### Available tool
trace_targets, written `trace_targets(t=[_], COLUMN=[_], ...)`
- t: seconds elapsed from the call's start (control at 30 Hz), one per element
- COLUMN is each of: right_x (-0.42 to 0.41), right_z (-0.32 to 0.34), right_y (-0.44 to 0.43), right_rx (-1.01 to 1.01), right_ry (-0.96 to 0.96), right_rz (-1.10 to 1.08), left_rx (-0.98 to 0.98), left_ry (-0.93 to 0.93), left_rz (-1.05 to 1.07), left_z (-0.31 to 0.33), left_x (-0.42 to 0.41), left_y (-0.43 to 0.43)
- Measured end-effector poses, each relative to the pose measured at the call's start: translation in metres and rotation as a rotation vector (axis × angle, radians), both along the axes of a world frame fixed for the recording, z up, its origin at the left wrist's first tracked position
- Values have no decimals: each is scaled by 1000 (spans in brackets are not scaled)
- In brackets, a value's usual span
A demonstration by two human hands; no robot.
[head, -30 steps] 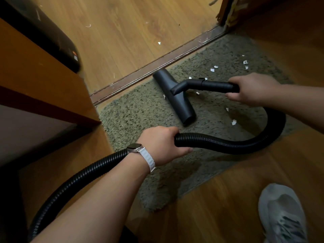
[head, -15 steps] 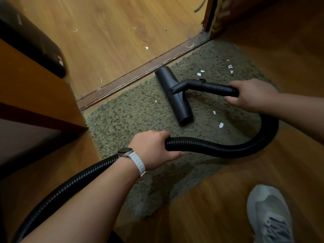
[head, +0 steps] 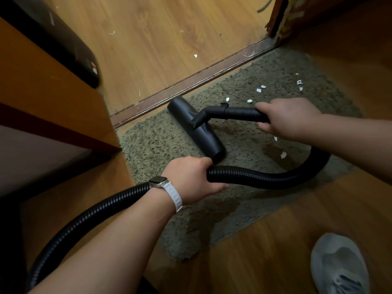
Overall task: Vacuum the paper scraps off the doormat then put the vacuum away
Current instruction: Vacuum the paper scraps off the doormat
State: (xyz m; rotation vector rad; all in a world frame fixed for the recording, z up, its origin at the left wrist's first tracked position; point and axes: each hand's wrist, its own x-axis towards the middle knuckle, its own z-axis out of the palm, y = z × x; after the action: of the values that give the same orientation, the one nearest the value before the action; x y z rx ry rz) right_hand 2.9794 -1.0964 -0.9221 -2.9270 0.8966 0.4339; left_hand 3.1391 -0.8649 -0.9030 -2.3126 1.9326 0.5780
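- The doormat [head: 161, 141] is laid on the wooden floor against the door threshold.
- The black hose [head: 265, 177] is looped across the mat's near side, so slack is kept for steering.
- The floor head [head: 197, 128] is set flat on the mat's far-left part.
- The rigid tube [head: 239, 113] is gripped by the right hand [head: 290, 117], fingers curled round it, to guide the head.
- The hose is clasped by the left hand [head: 191, 179], fingers wrapped round it, probably to feed slack.
- Paper scraps [head: 259, 89] are scattered over the mat's far right, not yet collected.
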Motion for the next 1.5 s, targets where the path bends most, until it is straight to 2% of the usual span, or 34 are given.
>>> trace_targets(t=[0.2,0.5,0.73,1.2,1.5], right_x=[4,-35,-47,16,35], right_z=[-6,-12,-10,-4,-17], right_y=[1,-27,-26,-2,1], right_rx=[107,158,206,260,278], right_ry=[20,15,-67,-98,-14], right_rz=[-43,-247,-289,-88,-101], left_rx=[25,21,13,26,-11], left_ry=[-4,14,6,-13,-66], left_rz=[0,13,-9,11,65], left_z=[-1,-1,-1,3,6], left_x=[2,-1,-3,13,28], left_y=[2,-1,0,15,29])
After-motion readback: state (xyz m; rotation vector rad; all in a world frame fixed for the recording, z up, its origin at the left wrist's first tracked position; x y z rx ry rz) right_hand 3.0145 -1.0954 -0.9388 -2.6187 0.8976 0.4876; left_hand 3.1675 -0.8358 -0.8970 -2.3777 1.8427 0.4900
